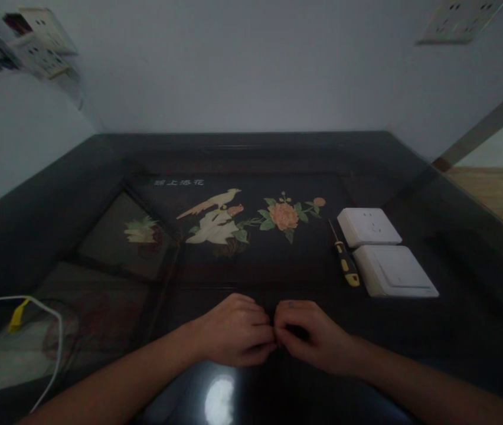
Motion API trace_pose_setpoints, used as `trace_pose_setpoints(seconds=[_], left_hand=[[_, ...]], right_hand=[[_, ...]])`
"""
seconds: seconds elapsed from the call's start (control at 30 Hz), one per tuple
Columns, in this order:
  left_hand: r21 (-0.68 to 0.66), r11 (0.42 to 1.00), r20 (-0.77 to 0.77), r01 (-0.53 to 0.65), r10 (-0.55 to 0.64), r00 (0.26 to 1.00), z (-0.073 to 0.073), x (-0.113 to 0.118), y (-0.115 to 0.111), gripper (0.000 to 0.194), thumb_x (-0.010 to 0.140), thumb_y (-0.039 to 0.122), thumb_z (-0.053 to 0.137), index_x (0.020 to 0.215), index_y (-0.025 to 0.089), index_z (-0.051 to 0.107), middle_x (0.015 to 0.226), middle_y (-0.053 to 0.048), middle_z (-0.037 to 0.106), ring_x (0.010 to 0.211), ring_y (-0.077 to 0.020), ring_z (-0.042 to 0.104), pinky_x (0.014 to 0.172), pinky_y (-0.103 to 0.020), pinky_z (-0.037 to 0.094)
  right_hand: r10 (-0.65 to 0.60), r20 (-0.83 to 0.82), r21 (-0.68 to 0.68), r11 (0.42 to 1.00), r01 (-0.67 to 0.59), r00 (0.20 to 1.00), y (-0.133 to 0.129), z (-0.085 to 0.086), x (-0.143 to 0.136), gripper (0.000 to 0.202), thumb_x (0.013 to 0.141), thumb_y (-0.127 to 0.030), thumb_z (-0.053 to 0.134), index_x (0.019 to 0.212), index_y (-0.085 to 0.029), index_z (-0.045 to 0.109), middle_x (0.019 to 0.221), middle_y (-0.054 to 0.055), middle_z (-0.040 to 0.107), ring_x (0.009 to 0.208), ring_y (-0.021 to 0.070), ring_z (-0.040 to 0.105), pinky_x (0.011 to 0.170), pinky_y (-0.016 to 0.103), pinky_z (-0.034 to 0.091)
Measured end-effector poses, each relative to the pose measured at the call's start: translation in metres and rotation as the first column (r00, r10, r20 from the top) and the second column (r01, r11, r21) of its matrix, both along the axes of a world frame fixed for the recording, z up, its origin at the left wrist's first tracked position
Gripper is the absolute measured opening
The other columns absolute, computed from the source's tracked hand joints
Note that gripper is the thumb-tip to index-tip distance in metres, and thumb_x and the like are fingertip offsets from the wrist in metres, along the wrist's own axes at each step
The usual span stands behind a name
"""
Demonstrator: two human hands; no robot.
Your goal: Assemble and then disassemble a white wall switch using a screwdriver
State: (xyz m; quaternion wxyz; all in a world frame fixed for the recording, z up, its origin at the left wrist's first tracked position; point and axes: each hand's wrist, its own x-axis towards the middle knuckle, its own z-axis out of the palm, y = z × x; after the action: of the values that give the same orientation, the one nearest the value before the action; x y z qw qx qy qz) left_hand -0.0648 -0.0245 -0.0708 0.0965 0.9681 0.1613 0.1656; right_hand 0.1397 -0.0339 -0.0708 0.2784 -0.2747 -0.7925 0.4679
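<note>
My left hand (239, 332) rests at the near edge of the dark glossy tabletop (260, 268), its fingers curled into a loose fist. Fingertips touching or almost touching it, my right hand (314, 335) is curled too, with a hollow between thumb and forefinger; I see nothing in either hand. To the right lie a screwdriver (344, 258) with a black and yellow handle, a white wall socket (370, 226) and a white wall switch (397, 270). The socket is just behind the switch, and the screwdriver lies along their left side, tip pointing away from me.
Under the glossy surface shows a picture of a bird (216, 203) and a pink flower (283, 216). A white cable (59, 330) with a yellow tag (18, 317) runs at the left. Sockets (41, 53) are on the wall at upper left, another (459, 22) at upper right.
</note>
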Motion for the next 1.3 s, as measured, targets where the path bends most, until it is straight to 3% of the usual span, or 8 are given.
trace_pose_setpoints(seconds=[1.3], left_hand=[[-0.017, 1.0, -0.028, 0.005, -0.006, 1.0, -0.0019, -0.0007, 0.0015, 0.018, 0.09, 0.022, 0.056, 0.074, 0.019, 0.063, 0.066, 0.0, 0.067, 0.06, -0.0146, 0.062, 0.054, -0.031, 0.04]], right_hand=[[0.003, 0.069, 0.022, 1.0, -0.004, 0.998, 0.0007, -0.0024, -0.0013, 0.019, 0.086, -0.014, 0.048, 0.069, -0.021, 0.047, 0.067, -0.003, 0.05, 0.062, 0.0115, 0.048, 0.058, 0.023, 0.038]])
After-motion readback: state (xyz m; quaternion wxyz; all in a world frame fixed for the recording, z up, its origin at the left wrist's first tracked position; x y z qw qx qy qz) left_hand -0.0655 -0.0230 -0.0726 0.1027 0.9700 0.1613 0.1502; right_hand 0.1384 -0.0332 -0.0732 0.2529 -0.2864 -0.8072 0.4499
